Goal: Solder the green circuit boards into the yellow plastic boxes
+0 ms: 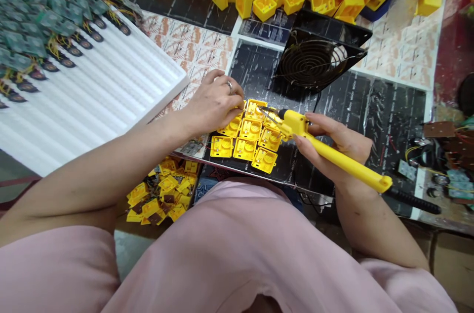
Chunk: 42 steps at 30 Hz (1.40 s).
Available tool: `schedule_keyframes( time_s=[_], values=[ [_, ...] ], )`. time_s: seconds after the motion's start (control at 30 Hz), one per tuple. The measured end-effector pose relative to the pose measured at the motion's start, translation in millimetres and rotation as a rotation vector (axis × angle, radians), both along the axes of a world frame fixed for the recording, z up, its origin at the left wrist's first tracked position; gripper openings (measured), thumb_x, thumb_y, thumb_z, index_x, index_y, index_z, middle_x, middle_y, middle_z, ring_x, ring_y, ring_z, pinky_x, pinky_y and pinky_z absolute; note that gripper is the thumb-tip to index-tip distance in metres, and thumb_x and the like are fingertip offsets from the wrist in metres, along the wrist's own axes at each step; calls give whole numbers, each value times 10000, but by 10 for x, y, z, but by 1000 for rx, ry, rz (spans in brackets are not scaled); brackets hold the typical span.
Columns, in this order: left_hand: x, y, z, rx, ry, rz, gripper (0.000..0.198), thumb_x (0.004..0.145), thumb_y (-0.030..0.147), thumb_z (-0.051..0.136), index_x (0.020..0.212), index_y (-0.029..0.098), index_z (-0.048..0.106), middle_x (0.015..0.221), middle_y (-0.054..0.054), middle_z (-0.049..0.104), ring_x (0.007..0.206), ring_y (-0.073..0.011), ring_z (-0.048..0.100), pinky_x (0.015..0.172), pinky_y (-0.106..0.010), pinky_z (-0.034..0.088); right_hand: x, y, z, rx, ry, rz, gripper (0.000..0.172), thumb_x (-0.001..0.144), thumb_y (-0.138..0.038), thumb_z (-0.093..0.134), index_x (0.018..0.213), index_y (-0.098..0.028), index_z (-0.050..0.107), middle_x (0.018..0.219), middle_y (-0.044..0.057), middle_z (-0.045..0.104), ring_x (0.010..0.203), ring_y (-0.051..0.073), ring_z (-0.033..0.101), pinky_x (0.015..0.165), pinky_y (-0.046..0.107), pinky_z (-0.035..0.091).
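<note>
Soldering gun ×1, R hand

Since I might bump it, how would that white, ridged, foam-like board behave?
The board is likely light for its size, given its foamy look. Its straight edge suggests stiffness. Jolted, it might shed the rectangular green circuit boards on top.

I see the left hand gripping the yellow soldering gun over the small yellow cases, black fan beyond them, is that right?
Not the left hand: the head view shows the right hand gripping the yellow soldering gun over the small yellow cases, black fan beyond them.
</note>
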<state>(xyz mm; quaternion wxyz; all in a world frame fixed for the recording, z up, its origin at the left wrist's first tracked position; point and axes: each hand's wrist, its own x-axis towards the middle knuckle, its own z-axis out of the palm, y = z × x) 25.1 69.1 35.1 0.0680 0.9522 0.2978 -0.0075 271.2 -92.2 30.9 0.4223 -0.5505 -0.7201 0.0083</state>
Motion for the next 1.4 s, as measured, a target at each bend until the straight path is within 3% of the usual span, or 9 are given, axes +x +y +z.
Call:
schedule_keyframes(
  time_s=[0.2,0.3,0.43,0.6,0.9,1.1,1.27,1.4],
  values=[
    [122,60,-84,-61,-92,171,285,961,329,528,1086,262,775,951,-28,796,1031,-258,682,1135,-504,386,-80,10,-101,18,95,-124,338,905,-399,760,1218,-285,699,908,-6,799,649,170,742,630,285,645],
    [200,74,-116,-64,-90,206,293,933,307,524,1058,253,783,894,-38,787,1013,-268,676,1128,-520,368,-110,27,-163,44,75,-126,244,908,-422,763,1096,-275,714,902,10,802,654,198,751,583,312,645],
    [265,67,-84,-19,-27,180,308,918,295,499,937,234,800,857,-57,772,977,-273,679,1068,-514,400,-101,41,-196,77,68,-110,167,875,-378,810,931,-286,682,804,-4,779,634,215,748,536,321,628],
    [317,88,-17,-6,32,125,273,878,249,530,874,226,803,796,-53,752,934,-265,697,1021,-494,442,-101,69,-164,98,59,-54,171,853,-292,828,880,-265,661,792,-5,776,646,207,753,541,304,626],
    [384,77,28,30,31,55,283,866,210,530,867,255,810,824,-75,757,1029,-299,668,1018,-526,446,-117,183,-131,141,-34,47,229,911,-376,774,796,-255,618,704,-31,743,607,164,735,517,257,591],
    [423,77,74,61,79,9,262,864,173,533,850,231,788,812,-79,747,1028,-298,661,961,-479,465,-57,109,-24,98,-20,-1,183,861,-287,817,843,-283,636,766,-22,768,638,200,751,527,302,618],
    [477,36,177,76,219,19,290,880,161,502,880,197,790,873,-101,768,1044,-307,674,964,-476,474,-91,140,-63,126,-7,33,191,858,-247,823,864,-270,633,772,-22,770,635,180,750,544,265,612],
    [472,45,148,35,138,24,259,869,150,531,859,178,789,867,-106,766,1047,-312,673,987,-484,455,-119,187,-57,120,16,72,196,849,-283,835,822,-256,642,725,-34,756,594,171,737,528,252,597]
  ],
)
